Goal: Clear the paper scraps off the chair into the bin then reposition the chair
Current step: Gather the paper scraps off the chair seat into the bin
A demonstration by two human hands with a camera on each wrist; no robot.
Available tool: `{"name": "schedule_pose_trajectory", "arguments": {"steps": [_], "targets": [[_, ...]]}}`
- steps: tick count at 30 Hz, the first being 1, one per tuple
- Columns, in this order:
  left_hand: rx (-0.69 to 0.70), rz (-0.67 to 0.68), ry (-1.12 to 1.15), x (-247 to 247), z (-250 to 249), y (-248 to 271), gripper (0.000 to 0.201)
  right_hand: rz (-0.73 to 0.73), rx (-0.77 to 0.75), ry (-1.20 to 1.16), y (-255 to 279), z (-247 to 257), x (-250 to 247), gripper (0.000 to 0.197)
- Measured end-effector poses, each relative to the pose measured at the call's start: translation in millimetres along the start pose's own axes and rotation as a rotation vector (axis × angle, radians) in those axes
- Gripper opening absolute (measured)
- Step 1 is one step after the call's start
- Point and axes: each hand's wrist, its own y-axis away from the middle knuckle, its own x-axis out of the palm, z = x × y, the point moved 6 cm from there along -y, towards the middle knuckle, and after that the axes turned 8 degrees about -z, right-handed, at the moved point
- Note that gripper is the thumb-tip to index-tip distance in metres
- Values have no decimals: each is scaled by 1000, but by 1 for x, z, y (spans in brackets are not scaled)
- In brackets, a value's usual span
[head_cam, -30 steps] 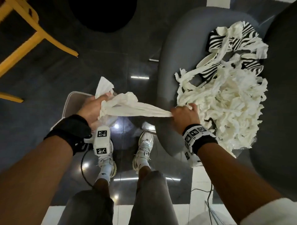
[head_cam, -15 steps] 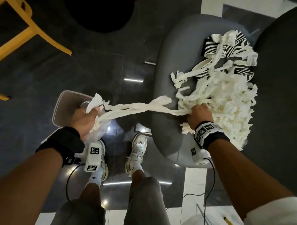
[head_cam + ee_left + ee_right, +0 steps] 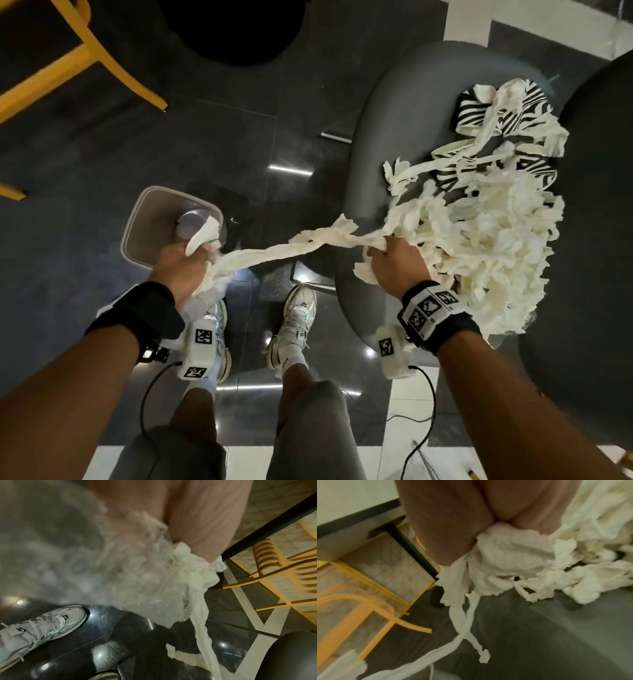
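Observation:
A big heap of white paper scraps (image 3: 479,240) lies on the grey chair seat (image 3: 383,130), over a black-and-white striped piece (image 3: 476,109). My right hand (image 3: 394,260) grips a bunch of scraps (image 3: 510,555) at the heap's near left edge. A long twisted paper strip (image 3: 291,246) stretches from it to my left hand (image 3: 185,267), which grips a wad of paper (image 3: 185,577) over the near rim of the small grey bin (image 3: 137,222) on the floor.
A yellow wooden chair (image 3: 78,65) stands at the far left. A round black base (image 3: 233,31) sits at the top, a dark round surface (image 3: 596,240) to the right of the seat. My feet (image 3: 294,322) stand between bin and chair; cables trail on the floor.
My left hand has carried its paper wad further left and down, over the bin. The strip between my hands has stretched longer. My right hand has shifted right into the heap's edge.

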Motion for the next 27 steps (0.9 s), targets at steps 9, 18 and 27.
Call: {"name": "schedule_pose_trajectory", "arguments": {"steps": [9, 18, 27], "targets": [[111, 60, -104, 17, 2, -17, 16, -25, -352, 302, -17, 74, 32, 45], [42, 19, -7, -15, 29, -33, 26, 169, -540, -244, 45, 225, 99, 27], [-158, -35, 366, -93, 86, -74, 33, 181, -612, -500, 96, 370, 149, 26]]}}
